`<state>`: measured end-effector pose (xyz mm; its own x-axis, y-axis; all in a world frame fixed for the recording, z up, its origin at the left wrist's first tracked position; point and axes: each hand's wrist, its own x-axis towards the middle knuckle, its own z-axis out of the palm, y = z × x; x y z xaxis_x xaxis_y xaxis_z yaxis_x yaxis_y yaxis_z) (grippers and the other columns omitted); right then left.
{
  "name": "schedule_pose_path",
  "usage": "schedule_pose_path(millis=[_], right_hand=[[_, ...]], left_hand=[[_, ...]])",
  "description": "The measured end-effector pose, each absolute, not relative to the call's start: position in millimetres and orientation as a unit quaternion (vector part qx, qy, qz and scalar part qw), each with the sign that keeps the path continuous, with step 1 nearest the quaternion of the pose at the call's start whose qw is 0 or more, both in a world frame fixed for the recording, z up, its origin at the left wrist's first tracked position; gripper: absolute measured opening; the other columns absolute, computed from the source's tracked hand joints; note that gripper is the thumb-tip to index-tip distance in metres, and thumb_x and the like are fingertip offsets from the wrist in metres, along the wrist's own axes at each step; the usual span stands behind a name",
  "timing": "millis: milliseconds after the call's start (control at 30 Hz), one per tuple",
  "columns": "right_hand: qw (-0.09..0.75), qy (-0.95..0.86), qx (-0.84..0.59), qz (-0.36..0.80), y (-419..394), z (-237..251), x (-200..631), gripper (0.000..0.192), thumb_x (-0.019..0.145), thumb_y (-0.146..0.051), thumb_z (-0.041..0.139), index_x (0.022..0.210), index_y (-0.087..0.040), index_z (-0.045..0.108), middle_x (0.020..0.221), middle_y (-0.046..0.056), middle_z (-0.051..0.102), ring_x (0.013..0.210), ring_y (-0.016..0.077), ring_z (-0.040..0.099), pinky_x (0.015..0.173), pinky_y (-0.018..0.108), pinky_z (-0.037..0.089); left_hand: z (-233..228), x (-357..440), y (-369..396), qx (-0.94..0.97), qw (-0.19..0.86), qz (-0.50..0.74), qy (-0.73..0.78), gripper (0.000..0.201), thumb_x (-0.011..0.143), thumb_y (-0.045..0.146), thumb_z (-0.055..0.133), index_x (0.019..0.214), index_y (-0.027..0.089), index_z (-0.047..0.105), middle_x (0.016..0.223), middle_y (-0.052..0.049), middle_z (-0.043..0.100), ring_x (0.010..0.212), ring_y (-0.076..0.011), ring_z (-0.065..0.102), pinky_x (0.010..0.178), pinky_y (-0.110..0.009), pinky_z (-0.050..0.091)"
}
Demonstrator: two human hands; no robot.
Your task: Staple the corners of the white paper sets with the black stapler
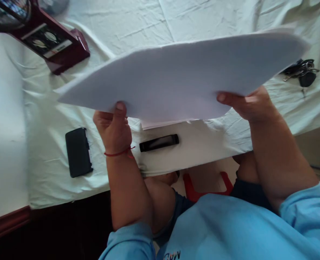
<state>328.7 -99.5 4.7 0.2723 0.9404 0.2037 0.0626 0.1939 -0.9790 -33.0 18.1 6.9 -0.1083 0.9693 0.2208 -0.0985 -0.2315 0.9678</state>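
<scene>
A stack of white paper sheets (173, 79) is held up above the cloth-covered table, bowed along its far edge. My left hand (116, 128) grips its near edge on the left, thumb on top and fingers underneath. On the right, my right hand (252, 103) pinches the stack the same way, its thumb lying on the top sheet and its other fingers hidden below. A black stapler-like object (159, 143) lies on the table just below the paper, between my forearms.
A black case (79, 152) lies on the table to the left of my left wrist. A dark red fan base (56, 39) stands at the back left. A bunch of keys (302, 71) rests at the right. The pale green tablecloth (48, 155) has wrinkles. A red stool (192, 189) shows below the table edge.
</scene>
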Motion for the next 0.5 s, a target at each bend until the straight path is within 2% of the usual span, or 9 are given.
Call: schedule_pose_path(millis=[100, 133, 167, 233, 300, 367, 433, 500], right_hand=[[0.579, -0.484, -0.541, 0.372, -98, 5, 327, 0.048, 0.074, -0.056, 0.109, 0.102, -0.027, 0.082, 0.109, 0.0, 0.083, 0.121, 0.0287, 0.08, 0.112, 0.052, 0.07], [0.582, -0.479, -0.543, 0.37, -97, 5, 326, 0.047, 0.076, -0.056, 0.108, 0.1, -0.027, 0.081, 0.106, -0.001, 0.082, 0.119, 0.0281, 0.08, 0.111, 0.052, 0.071], [0.59, -0.472, -0.544, 0.365, -96, 4, 325, 0.047, 0.077, -0.057, 0.108, 0.1, -0.026, 0.081, 0.104, -0.001, 0.082, 0.117, 0.0275, 0.08, 0.112, 0.052, 0.071], [0.621, -0.455, -0.538, 0.345, -93, 2, 322, 0.056, 0.075, -0.063, 0.108, 0.105, -0.024, 0.081, 0.107, 0.0, 0.084, 0.118, 0.0267, 0.079, 0.116, 0.053, 0.069], [0.655, -0.431, -0.532, 0.318, -90, 0, 318, 0.07, 0.068, -0.072, 0.109, 0.11, -0.024, 0.08, 0.117, 0.003, 0.086, 0.123, 0.0276, 0.078, 0.124, 0.053, 0.064], [0.679, -0.409, -0.533, 0.295, -88, -2, 317, 0.075, 0.063, -0.077, 0.109, 0.111, -0.028, 0.079, 0.128, 0.005, 0.087, 0.134, 0.0299, 0.076, 0.131, 0.051, 0.059], [0.685, -0.395, -0.542, 0.285, -87, -3, 317, 0.071, 0.067, -0.077, 0.107, 0.113, -0.032, 0.078, 0.137, 0.007, 0.085, 0.146, 0.0326, 0.072, 0.135, 0.05, 0.055], [0.675, -0.384, -0.55, 0.306, -90, 0, 320, 0.071, 0.066, -0.075, 0.108, 0.117, -0.033, 0.08, 0.14, 0.007, 0.084, 0.155, 0.0355, 0.067, 0.137, 0.053, 0.054]], left_hand=[[2, -31, 20, 0.484, 0.452, 0.629, 0.408, 0.066, 0.064, 0.069, 0.114, 0.089, 0.02, 0.077, 0.086, 0.002, 0.073, 0.08, -0.0128, 0.065, 0.075, -0.025, 0.055], [2, -30, 22, 0.487, 0.455, 0.629, 0.4, 0.063, 0.065, 0.066, 0.115, 0.088, 0.02, 0.079, 0.084, 0.003, 0.073, 0.077, -0.0113, 0.063, 0.074, -0.024, 0.054], [3, -29, 23, 0.489, 0.452, 0.637, 0.388, 0.058, 0.067, 0.062, 0.115, 0.085, 0.02, 0.079, 0.081, 0.004, 0.072, 0.076, -0.0104, 0.062, 0.078, -0.023, 0.055], [7, -28, 25, 0.496, 0.436, 0.666, 0.348, 0.052, 0.071, 0.056, 0.115, 0.081, 0.021, 0.078, 0.081, 0.005, 0.071, 0.084, -0.0111, 0.066, 0.096, -0.024, 0.058], [13, -27, 23, 0.514, 0.428, 0.674, 0.313, 0.053, 0.072, 0.062, 0.112, 0.083, 0.022, 0.078, 0.086, 0.003, 0.073, 0.099, -0.0158, 0.072, 0.109, -0.031, 0.059], [17, -26, 19, 0.533, 0.437, 0.656, 0.309, 0.057, 0.076, 0.071, 0.108, 0.085, 0.023, 0.077, 0.094, -0.001, 0.077, 0.116, -0.0234, 0.075, 0.115, -0.04, 0.06], [18, -27, 15, 0.542, 0.444, 0.638, 0.32, 0.058, 0.078, 0.072, 0.106, 0.083, 0.023, 0.076, 0.1, -0.005, 0.081, 0.13, -0.0296, 0.074, 0.118, -0.046, 0.059], [14, -31, 12, 0.542, 0.435, 0.635, 0.337, 0.055, 0.078, 0.068, 0.107, 0.082, 0.024, 0.075, 0.101, -0.005, 0.082, 0.13, -0.029, 0.074, 0.118, -0.046, 0.059]])
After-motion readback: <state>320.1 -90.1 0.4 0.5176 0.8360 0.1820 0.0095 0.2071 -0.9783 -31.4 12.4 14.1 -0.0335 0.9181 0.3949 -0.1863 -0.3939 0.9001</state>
